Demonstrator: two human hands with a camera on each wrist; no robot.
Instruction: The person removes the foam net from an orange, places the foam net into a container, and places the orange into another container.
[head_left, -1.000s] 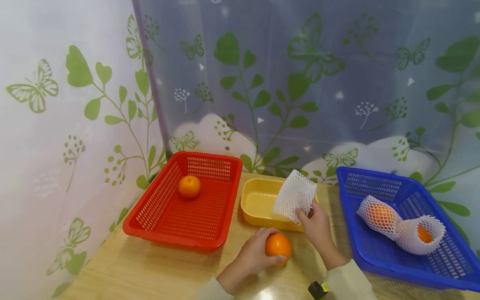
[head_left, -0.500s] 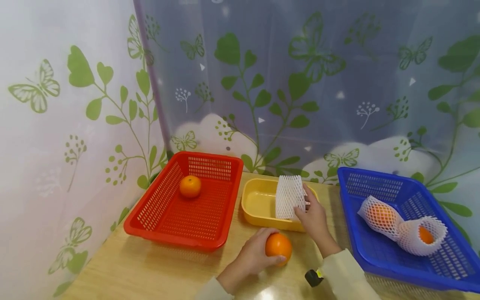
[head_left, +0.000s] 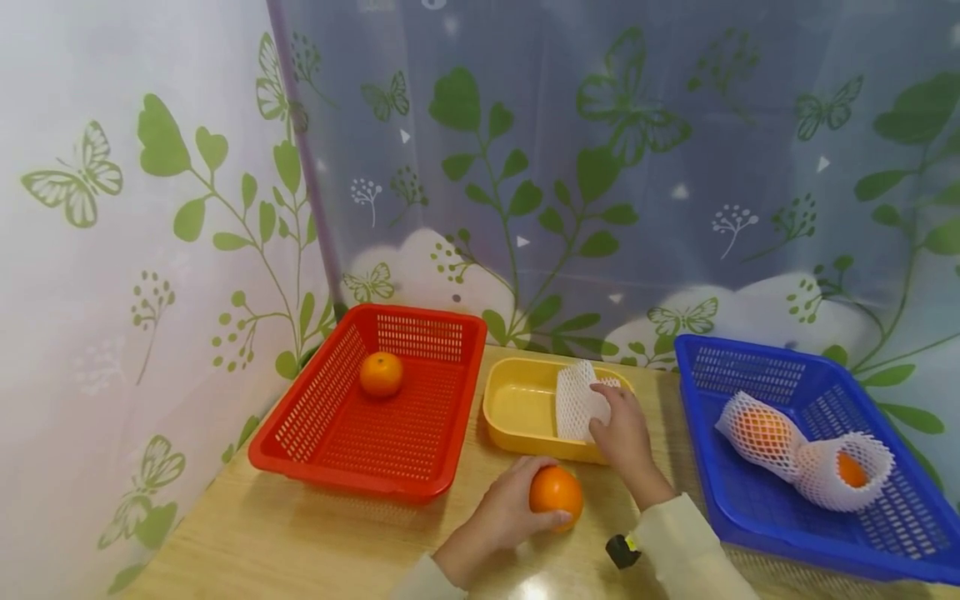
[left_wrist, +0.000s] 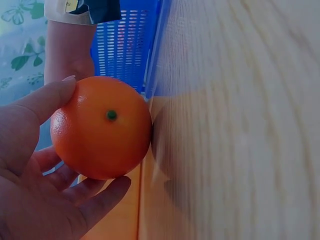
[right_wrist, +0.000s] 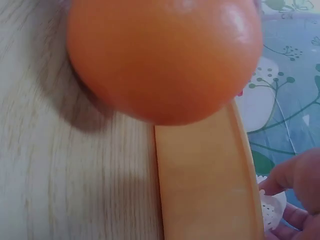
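My left hand grips an orange that sits on the wooden table, thumb and fingers curled round its left side. A small green stem spot shows on this orange in the left wrist view. Over the yellow container, my right hand pinches a white foam net sleeve, which hangs down inside the container's right half. In the right wrist view the net shows between thumb and fingers, just behind the container's rim.
At left stands a red basket with one orange inside. A blue basket at right holds two oranges in foam nets. A patterned curtain hangs behind. A black strap piece lies beside the right sleeve.
My right hand has lowered the foam net from above the yellow container into it, and the net now sits lower and more folded. The left hand stays on the orange.
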